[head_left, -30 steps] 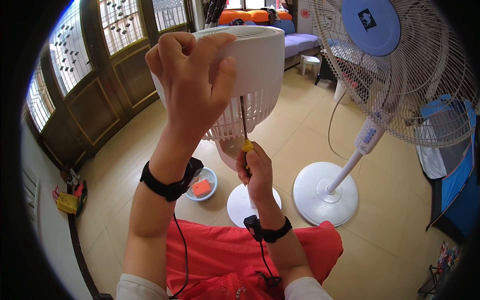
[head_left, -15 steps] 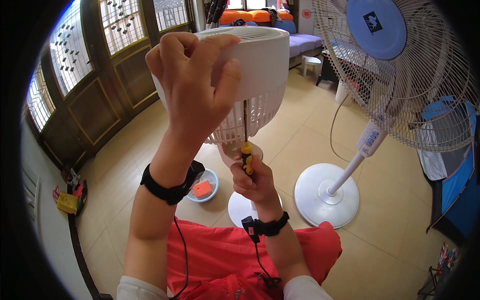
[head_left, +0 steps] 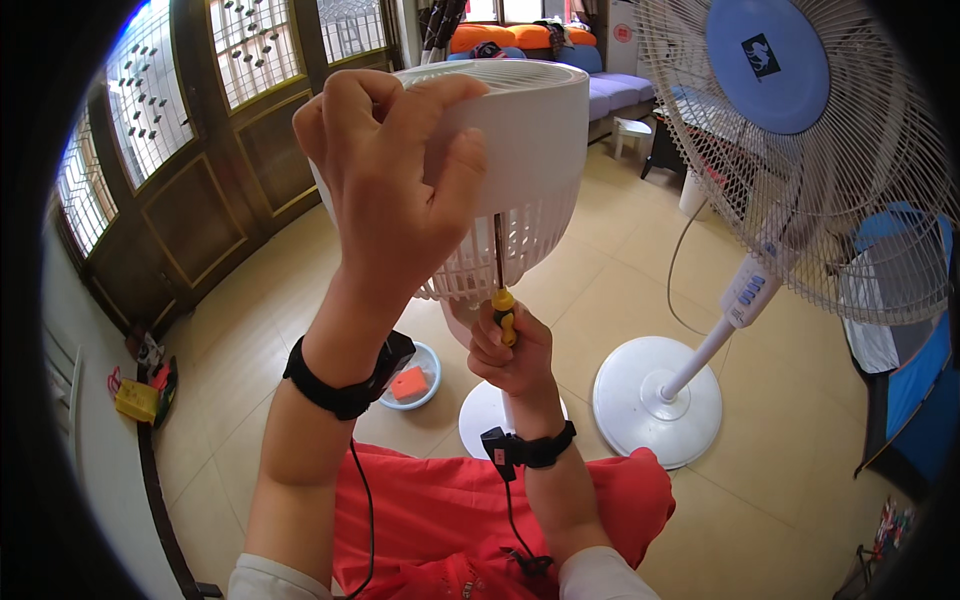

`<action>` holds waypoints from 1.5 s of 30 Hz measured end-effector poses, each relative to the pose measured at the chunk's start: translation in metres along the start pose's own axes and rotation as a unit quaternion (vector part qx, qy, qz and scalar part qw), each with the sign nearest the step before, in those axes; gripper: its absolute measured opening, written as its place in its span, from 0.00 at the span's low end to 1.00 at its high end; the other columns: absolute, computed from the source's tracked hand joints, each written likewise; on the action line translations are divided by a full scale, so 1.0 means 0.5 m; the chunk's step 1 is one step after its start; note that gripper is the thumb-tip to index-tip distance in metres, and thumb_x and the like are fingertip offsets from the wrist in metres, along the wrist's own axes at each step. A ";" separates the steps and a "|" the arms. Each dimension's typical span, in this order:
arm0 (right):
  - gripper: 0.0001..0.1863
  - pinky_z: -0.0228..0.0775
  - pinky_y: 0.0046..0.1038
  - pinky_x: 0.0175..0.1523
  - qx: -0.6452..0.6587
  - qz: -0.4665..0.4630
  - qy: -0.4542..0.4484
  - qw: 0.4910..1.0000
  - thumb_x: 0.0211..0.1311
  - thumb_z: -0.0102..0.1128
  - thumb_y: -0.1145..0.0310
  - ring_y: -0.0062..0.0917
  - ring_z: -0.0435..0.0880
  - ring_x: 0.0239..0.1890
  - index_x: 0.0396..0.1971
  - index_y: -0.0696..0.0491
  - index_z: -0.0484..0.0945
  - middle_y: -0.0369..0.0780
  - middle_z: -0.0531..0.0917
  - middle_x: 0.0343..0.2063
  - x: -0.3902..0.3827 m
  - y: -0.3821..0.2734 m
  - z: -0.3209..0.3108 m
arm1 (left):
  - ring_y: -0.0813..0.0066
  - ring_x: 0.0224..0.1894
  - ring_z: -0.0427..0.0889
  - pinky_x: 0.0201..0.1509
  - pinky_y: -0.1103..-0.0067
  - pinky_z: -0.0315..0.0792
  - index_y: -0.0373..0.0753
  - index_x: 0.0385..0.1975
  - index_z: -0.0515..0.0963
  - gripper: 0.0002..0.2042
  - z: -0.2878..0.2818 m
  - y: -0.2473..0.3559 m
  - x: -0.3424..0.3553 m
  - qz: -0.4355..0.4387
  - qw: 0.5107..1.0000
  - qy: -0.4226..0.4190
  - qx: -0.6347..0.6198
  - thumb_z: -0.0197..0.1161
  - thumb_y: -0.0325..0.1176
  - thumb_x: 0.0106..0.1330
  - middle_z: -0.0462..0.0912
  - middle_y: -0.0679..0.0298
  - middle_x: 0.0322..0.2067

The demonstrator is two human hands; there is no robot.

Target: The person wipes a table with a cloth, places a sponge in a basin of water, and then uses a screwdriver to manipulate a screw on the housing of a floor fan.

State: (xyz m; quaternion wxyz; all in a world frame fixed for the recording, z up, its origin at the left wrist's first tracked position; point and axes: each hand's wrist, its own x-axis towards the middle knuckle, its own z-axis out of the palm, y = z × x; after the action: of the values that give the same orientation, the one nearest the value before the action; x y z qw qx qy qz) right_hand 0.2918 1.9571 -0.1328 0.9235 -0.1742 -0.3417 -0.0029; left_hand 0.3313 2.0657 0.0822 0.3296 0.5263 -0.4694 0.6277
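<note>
Left hand (head_left: 395,190) is gripping the white fan housing (head_left: 530,150) from the near side, fingers curled over its top rim and thumb pressing the smooth wall, holding it raised at about chest height, tilted, with the slatted grille end pointing down. Right hand (head_left: 510,350) is sitting just below that grille, fingers wrapped tight around the yellow-and-black handle of a screwdriver (head_left: 500,280); the thin shaft is running straight up into the slats. Tip is hidden inside, so I cannot tell whether it is seated on a screw.

Housing looks like thin moulded plastic: probably light and stiff along the rim, but the ribs would likely flex or snap under a squeeze. Best hold seems to be the solid upper band, where the left hand already is; the glossy wall may be slippery.

Black bands are on both wrists, cables trailing down. A standing fan (head_left: 800,150) is just to the right, well apart from the hands. 1 small bowl (head_left: 410,380) with an orange block is resting on the tiled floor below.
</note>
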 end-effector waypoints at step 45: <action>0.15 0.53 0.21 0.24 -0.310 -0.252 0.266 0.878 0.60 0.40 0.62 0.19 0.63 0.20 0.35 0.59 0.70 0.39 0.73 0.29 0.008 0.039 0.060 | 0.68 0.36 0.62 0.46 0.73 0.54 0.46 0.30 0.82 0.09 0.011 -0.007 0.000 0.016 0.999 0.022 -0.024 0.61 0.33 0.47 0.64 0.66 0.28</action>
State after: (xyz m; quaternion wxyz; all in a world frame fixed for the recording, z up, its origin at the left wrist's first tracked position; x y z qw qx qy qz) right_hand 0.2784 1.9856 -0.1155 0.8466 -0.3520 -0.0973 -0.3872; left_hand 0.3364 2.0617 0.0830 0.3424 0.4966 -0.4848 0.6333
